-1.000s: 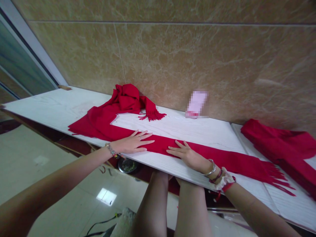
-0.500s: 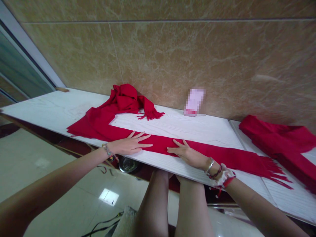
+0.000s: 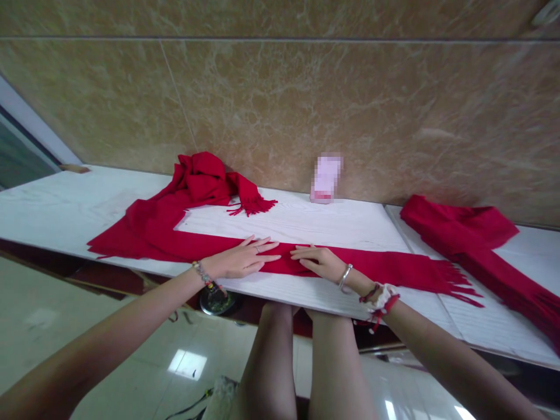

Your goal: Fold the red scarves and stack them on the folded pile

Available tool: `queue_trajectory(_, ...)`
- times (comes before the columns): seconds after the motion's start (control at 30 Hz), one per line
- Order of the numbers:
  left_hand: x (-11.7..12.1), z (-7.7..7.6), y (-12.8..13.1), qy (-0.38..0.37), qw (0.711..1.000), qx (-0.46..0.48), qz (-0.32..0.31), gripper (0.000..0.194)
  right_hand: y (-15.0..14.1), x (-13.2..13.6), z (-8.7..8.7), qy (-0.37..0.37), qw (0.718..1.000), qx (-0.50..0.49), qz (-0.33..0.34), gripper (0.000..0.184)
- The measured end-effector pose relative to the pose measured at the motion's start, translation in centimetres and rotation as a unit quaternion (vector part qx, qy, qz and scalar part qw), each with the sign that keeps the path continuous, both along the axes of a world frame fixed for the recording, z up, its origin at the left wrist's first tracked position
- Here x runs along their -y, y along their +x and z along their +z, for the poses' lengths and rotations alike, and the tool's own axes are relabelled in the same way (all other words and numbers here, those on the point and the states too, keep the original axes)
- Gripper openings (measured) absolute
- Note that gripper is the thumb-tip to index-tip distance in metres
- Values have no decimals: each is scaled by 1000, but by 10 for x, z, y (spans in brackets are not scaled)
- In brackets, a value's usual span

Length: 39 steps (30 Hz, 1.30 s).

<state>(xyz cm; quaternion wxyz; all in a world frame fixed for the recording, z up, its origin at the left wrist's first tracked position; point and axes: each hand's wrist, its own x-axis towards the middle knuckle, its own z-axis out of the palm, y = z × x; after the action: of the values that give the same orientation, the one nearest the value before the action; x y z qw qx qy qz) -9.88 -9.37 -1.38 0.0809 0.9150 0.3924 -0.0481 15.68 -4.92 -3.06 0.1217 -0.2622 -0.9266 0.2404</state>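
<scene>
A red fringed scarf point(image 3: 389, 269) lies lengthwise along the white tabletop point(image 3: 289, 224). Its right part is a flat strip ending in tassels; its left part folds back into a crumpled heap with another fringe. My left hand point(image 3: 242, 258) rests palm down on the strip, fingers spread. Just right of it, my right hand point(image 3: 322, 263) touches the same strip, its fingers slightly bent and closer together, with a small gap between the two hands.
Another red scarf point(image 3: 464, 227) lies folded at the right. Against the brown marbled wall point(image 3: 280, 105) leans a blurred pink object point(image 3: 327, 178). Below the table edge sits a round metal dish point(image 3: 216, 302), left of my knees. A small brown piece point(image 3: 75, 168) lies at the far left corner.
The view has shifted to the right. My right hand has drawn closer to my left, and its fingers, spread before, are now nearer together and more bent. My left hand stays flat on the scarf.
</scene>
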Motion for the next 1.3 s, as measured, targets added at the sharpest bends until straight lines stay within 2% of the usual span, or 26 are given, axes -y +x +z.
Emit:
queue_trajectory(0.07, -1, -5, 5, 15, 1000, 4, -9, 46, 0, 3, -5, 54, 996, 7, -67, 37)
queue_trajectory(0.17, -1, -9, 6, 36, 999, -6, -16, 47, 2, 12, -11, 130, 979, 102, -119, 46)
queue_trajectory(0.3, 0, -6, 4, 25, 999, -31, -18, 46, 3, 22, -8, 161, 967, 162, -109, 50)
queue_trajectory(0.43, -1, -3, 3, 13, 999, -31, -26, 45, 8, 22, 1, 138, 971, 171, -91, 56)
queue_trajectory(0.57, -2, -1, 6, 10, 1000, -19, -15, 44, 30, 20, 9, 130, 977, 154, -65, 54)
queue_trajectory(0.67, -6, 0, 16, 19, 1000, -10, -17, 42, 51, 20, 9, 152, 978, 132, -50, 43)
queue_trajectory(0.77, -13, 1, 34, 24, 999, -9, -43, 43, 63, 22, 6, 170, 977, 125, -32, 41)
queue_trajectory(0.97, -20, -4, 60, 19, 996, -2, -83, 52, 60, 23, -2, 213, 969, 120, -30, 36)
queue_trajectory(1.1, -20, -6, 62, 17, 996, 4, -82, 52, 58, 21, -2, 192, 974, 114, -43, 32)
queue_trajectory(1.3, -19, -6, 62, 10, 997, 0, -78, 46, 56, 24, 6, 79, 990, 70, -97, 29)
